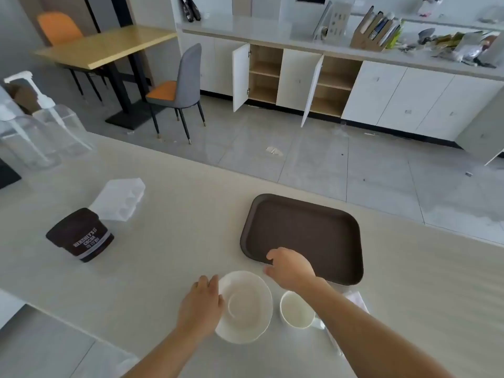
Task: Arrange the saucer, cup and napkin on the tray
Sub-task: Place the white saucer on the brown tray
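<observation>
A white saucer (245, 306) lies on the pale counter near the front edge. My left hand (201, 304) grips its left rim, thumb on top. A white cup (296, 309) stands upright just right of the saucer, empty. A white napkin (356, 298) lies right of the cup, mostly hidden under my right forearm. The dark brown tray (305, 230) sits empty behind them. My right hand (290, 266) is at the tray's near left corner, thumb over the rim and fingers curled at its edge.
A brown cocoa tub (80, 236) lies tilted at the left, with a clear plastic ice tray (120, 199) behind it. Clear pump bottles (41, 126) stand at the far left. The counter's far edge runs just behind the tray.
</observation>
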{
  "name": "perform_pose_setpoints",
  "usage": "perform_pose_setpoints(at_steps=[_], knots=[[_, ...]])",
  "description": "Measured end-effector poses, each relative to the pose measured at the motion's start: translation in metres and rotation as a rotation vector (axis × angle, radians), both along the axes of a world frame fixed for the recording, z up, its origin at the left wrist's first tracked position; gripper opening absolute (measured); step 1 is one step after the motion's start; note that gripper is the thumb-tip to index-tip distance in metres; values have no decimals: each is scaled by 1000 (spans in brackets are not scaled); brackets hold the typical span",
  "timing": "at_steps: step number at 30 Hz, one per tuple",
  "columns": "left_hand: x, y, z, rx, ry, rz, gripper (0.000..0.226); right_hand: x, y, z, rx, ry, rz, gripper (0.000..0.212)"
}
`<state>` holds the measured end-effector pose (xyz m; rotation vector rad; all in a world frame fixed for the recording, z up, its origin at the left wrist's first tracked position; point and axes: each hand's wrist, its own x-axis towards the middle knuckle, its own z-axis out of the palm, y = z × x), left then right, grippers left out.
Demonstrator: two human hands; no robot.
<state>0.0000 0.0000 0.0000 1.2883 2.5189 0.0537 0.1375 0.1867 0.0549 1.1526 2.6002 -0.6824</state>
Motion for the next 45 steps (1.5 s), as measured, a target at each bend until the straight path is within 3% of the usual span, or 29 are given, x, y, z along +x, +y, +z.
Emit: perform_pose_setpoints(at_steps=[12,29,34,45], knots=[[1,0,-10,190,-262,243,38,-19,-13,-26,-42,-200,79,16],[-14,57,11,383,-300,272,33,-14,26,-25,-79,118,-220,12],[-21,104,21,372,-282,206,18,-14,64,-21,-43,138,-283,14],[-28,172,25,339,-294,248,21,-22,123,-32,-55,157,-408,16]])
